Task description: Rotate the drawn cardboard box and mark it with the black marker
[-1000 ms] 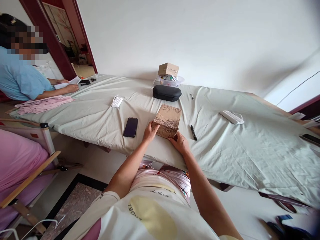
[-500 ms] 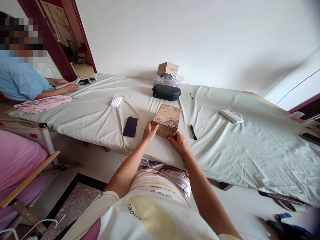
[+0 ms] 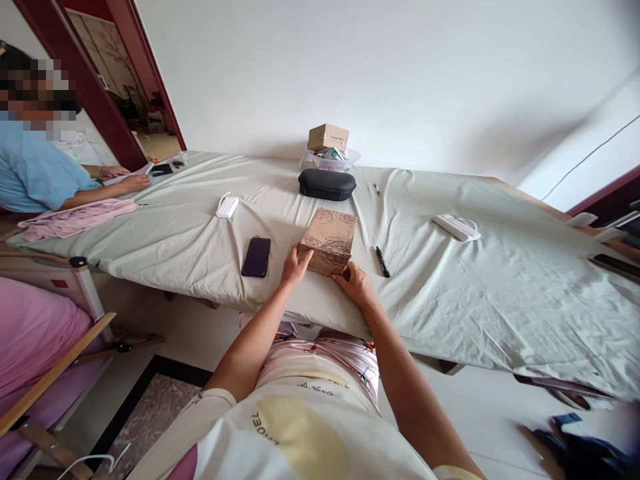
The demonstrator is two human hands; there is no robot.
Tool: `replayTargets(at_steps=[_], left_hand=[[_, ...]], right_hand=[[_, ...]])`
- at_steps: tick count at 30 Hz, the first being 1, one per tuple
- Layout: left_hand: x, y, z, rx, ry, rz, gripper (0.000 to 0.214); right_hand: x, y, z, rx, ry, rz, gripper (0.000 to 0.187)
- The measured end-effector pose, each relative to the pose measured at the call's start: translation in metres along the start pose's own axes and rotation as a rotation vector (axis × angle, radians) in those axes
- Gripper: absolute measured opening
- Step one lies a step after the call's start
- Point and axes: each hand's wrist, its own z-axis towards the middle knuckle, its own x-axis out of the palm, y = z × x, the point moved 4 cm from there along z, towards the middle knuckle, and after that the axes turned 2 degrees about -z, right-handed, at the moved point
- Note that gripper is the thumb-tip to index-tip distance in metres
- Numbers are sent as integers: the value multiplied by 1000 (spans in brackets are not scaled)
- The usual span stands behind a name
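A brown cardboard box (image 3: 330, 230) with black scribbled lines on its top and front sits near the table's front edge, before me. My left hand (image 3: 297, 265) grips its left front corner, thumb on the front face. At the lower right front corner, my right hand (image 3: 357, 283) holds the box with fingers bent against it; some fingertips are hidden. A black marker (image 3: 383, 262) lies just right of the box. To the left of my left hand lies a dark phone (image 3: 256, 257).
Behind the box are a black zip case (image 3: 327, 185) and a plastic basket (image 3: 353, 159) with a smaller carton (image 3: 328, 137) on top. White strapped devices (image 3: 227, 205) lie left and right (image 3: 456, 227). A person in blue (image 3: 40, 163) sits at far left, holding paper.
The view has shifted slightly, moving the scene a little left. Both hands keep their hold on the box, which stays in place on the table.
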Motion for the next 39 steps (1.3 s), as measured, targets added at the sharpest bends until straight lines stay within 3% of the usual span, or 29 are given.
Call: replayTargets(at_steps=[17,27,29,35,39], left_hand=[[1,2,-1,-3,-17,-41,50],[1,4,-1,6,-12,-71,53],[2,4,-1,46,-16,-80,60],[5,2,-2,159,-10,-52,111],[7,-2,-3,196,-42,58,117]], right_hand=[[1,-2,0,22,9,15,36],[-1,0,-4,-55,50,101,39],[0,3,-5,-84,74,126,40],[0,14,-10,-206,112,98,47],[1,21,-12,-307,132,36,40]])
